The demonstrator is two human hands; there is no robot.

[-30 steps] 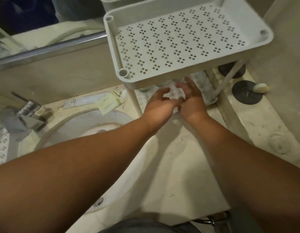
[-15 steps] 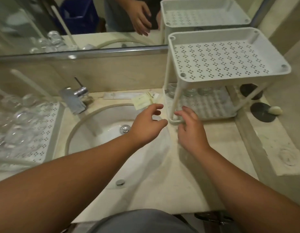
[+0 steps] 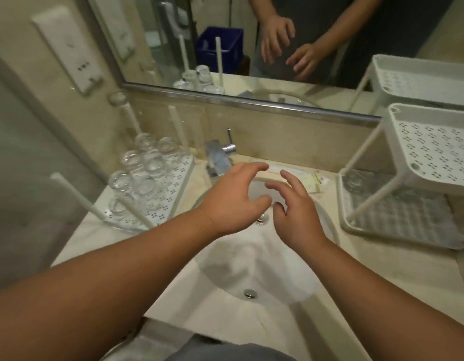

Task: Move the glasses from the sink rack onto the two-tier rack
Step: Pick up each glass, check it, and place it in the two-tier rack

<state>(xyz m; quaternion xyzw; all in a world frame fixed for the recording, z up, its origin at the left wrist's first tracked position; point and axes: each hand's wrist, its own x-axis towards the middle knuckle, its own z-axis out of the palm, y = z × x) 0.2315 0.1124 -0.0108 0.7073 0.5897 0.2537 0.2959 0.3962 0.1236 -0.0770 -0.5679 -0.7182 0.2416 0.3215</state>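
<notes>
— Hands first: where do we have them?

— Both over the sink basin (image 3: 254, 259), near the middle of the table (image 3: 397, 277). Our left hand (image 3: 234, 201) hangs just in front of the faucet (image 3: 220, 156), fingers (image 3: 255, 168) spread and loosely bent, holding nothing. Our right hand (image 3: 297, 212) sits just beside it, thumb tips close but apart, fingers likewise wide and relaxed, nothing in them.

— And the glasses?

— Most of them, the glasses (image 3: 143, 168), stand clustered on the sink rack (image 3: 171, 201) at the table's left edge, toward the back corner by the wall. They are clear and the blur makes an exact count hard, so we won't give one. White posts rise from that rack's corners.

— What about the other side?

— Our two-tier rack (image 3: 397, 225) stands at the table's right edge. Its upper tray is perforated and bare where we can see it. On the lower tray, at the back left, we make out at least one clear glass (image 3: 355, 182); more may sit behind the post, but we cannot tell.

— Anything else on the table?

— A small paper packet (image 3: 314, 182) lies at the back, between the basin and the two-tier rack. Above the back edge runs the mirror (image 3: 251, 48), which shows our two hands and some of the glasses again.
</notes>
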